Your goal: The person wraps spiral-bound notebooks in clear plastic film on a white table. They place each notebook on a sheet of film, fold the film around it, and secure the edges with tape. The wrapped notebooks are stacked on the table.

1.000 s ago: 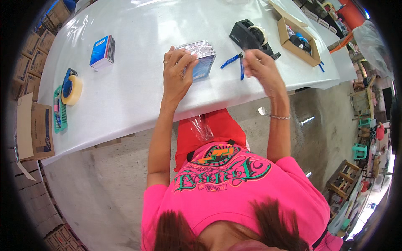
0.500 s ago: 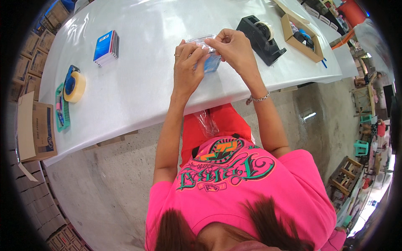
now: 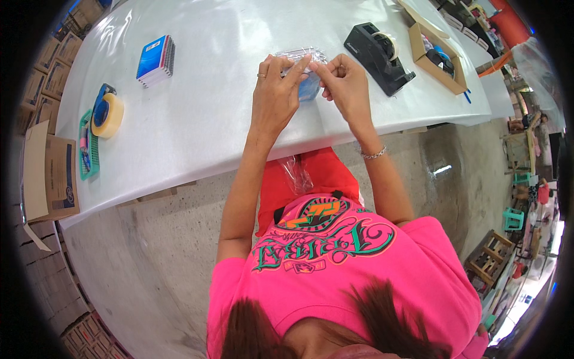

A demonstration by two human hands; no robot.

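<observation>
Left hand [image 3: 276, 99] and right hand [image 3: 345, 85] pinch the clear-wrapped blue packet [image 3: 305, 72] from both sides, steadying it on the white table [image 3: 227, 102], black tape dispenser [image 3: 378, 57] within reach.

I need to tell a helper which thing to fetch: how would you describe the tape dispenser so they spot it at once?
Look at the white table, on its right part just beyond the right hand. The tape dispenser is the heavy black wedge-shaped block with a roll of tape on top, lying between that hand and the open cardboard box; nothing else there is black.
</observation>
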